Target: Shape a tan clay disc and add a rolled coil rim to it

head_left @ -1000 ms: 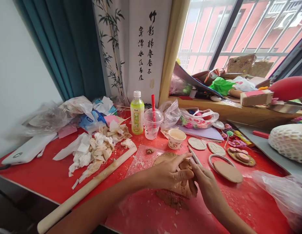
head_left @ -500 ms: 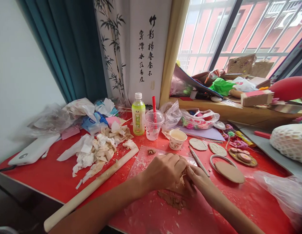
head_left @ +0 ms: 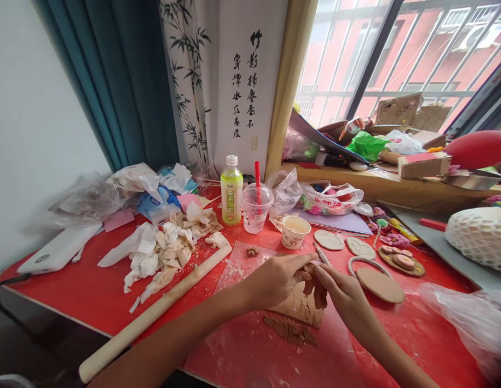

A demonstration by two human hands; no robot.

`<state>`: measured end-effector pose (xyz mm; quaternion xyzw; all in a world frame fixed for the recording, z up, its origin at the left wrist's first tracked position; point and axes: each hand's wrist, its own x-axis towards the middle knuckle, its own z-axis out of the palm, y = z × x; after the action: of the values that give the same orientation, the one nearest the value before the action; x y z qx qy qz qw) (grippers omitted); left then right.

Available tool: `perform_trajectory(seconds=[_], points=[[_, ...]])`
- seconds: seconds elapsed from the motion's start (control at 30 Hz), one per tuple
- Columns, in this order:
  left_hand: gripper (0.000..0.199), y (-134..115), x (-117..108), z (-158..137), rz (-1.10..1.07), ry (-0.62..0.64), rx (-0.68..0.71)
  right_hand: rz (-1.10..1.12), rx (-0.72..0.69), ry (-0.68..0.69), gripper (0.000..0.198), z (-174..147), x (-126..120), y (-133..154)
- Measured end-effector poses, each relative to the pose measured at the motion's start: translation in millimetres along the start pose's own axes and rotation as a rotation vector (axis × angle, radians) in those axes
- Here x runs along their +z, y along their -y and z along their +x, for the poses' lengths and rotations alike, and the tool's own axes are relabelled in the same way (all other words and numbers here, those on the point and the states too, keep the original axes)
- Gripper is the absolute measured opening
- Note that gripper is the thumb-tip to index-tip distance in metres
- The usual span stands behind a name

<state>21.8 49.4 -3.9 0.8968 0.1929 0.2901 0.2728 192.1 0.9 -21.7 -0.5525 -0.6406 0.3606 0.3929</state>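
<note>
My left hand [head_left: 272, 277] and my right hand [head_left: 341, 285] meet above a small board, their fingers closed together. Between the fingertips is a piece of brown clay [head_left: 320, 293], mostly covered by the hands. Under them lies the light brown board [head_left: 302, 306], its surface marked with dark smears. A ragged flat strip of brown clay [head_left: 289, 330] rests along its near edge. Both lie on a clear plastic sheet [head_left: 242, 345]. A small clay lump [head_left: 252, 251] sits near the sheet's far edge.
A rolling pin [head_left: 153, 312] lies left, beside crumpled tissues [head_left: 169, 250]. A tea bottle [head_left: 231, 194], plastic cup [head_left: 256, 210] and paper cup [head_left: 294, 231] stand behind. To the right are clay discs [head_left: 380, 284], a ring [head_left: 351, 264] and a pen-like tool [head_left: 322, 254].
My hands have lifted slightly and drawn off the board, so more of its surface shows. The fingers have shifted around the clay. The view has moved a little.
</note>
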Motion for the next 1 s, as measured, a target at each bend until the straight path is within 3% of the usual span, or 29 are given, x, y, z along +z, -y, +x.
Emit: perform_trajectory(seconds=[0.17, 0.33, 0.43, 0.6, 0.7, 0.83, 1.0], points=[[0.024, 3, -5, 0, 0.055, 0.107, -0.018, -0.082, 0.005, 0.019, 0.053, 1, 6, -5], [0.028, -2, -6, 1, 0.042, 0.077, -0.028, -0.069, 0.004, 0.041, 0.049, -1, 6, 2], [0.034, -7, -8, 1, -0.039, 0.059, -0.063, -0.095, -0.005, 0.000, 0.044, -1, 4, 7], [0.042, -11, -15, 3, -0.195, 0.129, -0.137, -0.170, -0.005, -0.102, 0.047, -1, 3, 6], [0.033, -8, -11, 3, -0.098, 0.086, -0.134, -0.208, 0.020, -0.128, 0.052, -3, 7, 0], [0.010, -3, -1, 0, 0.094, -0.004, -0.179, -0.152, 0.039, -0.047, 0.053, -6, 14, -3], [0.010, -1, 2, -1, 0.129, -0.095, -0.210, 0.173, 0.027, 0.150, 0.041, -6, 17, 7]])
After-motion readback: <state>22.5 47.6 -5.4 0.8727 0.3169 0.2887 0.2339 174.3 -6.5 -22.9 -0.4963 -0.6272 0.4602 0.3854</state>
